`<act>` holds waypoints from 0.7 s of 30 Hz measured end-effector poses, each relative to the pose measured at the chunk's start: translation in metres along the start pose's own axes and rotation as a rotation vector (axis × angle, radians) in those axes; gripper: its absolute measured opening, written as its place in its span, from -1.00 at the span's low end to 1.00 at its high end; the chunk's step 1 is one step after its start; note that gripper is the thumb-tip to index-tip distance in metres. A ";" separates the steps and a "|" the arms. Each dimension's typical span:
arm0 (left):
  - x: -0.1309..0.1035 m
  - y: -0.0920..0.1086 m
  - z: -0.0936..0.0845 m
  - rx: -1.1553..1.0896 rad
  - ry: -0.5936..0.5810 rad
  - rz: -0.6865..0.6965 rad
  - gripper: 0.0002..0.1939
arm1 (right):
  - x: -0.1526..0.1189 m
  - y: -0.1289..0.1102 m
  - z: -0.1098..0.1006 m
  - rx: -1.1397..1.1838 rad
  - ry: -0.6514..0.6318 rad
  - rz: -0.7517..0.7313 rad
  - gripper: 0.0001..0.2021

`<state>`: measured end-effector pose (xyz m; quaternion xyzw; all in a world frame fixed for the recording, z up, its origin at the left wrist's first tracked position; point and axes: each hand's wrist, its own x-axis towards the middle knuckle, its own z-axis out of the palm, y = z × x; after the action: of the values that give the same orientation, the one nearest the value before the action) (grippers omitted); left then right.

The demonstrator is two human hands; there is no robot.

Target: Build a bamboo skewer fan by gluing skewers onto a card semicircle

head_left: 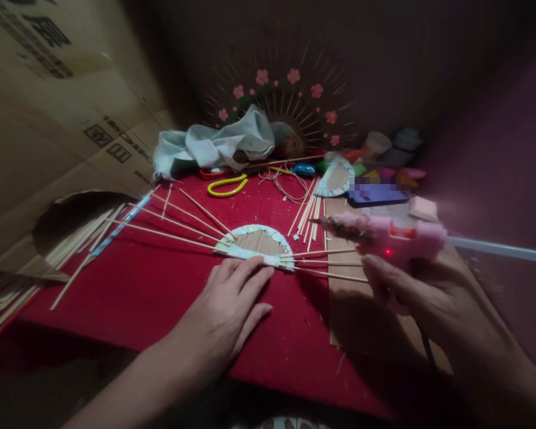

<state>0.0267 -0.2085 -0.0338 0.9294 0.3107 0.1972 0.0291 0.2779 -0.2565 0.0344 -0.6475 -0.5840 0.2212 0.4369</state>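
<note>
A half-round cardboard piece point(259, 241) with a pale blue cloth edge lies on the red tabletop point(161, 310). Several thin sticks point(174, 220) fan out from its left end, and more run out from its right end. My left hand point(236, 298) rests with spread fingers, the fingertips on the near straight edge of the piece. In my right hand point(411, 298) is a pink glue gun point(397, 235), raised over the right side, its nozzle pointing left and a red light lit. A clear glue stick point(504, 249) sticks out behind it.
A large cardboard box point(71, 119) with sticks in its opening stands left. At the back are a white cloth point(223, 140), yellow-handled scissors point(227, 186), a flowered stick fan point(277, 89) and a phone point(377, 192). A brown board point(361, 316) lies under the right hand.
</note>
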 end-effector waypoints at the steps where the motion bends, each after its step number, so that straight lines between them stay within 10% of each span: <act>1: 0.003 0.000 -0.005 -0.007 0.004 0.014 -0.64 | -0.001 0.004 -0.003 0.039 0.026 0.076 -0.66; 7: 0.071 -0.013 -0.029 0.049 -0.092 0.020 -0.71 | 0.007 0.018 -0.014 0.506 0.233 0.239 -0.72; 13: 0.174 -0.028 0.002 0.156 -0.417 -0.253 -0.75 | 0.016 0.028 -0.017 0.760 0.181 0.208 -0.73; 21: 0.204 -0.029 0.029 0.251 -0.504 -0.332 -0.87 | 0.016 0.029 -0.018 0.843 0.186 0.211 -0.79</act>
<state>0.1708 -0.0632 0.0051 0.8820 0.4627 -0.0863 0.0222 0.3123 -0.2453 0.0237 -0.4859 -0.3316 0.4241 0.6885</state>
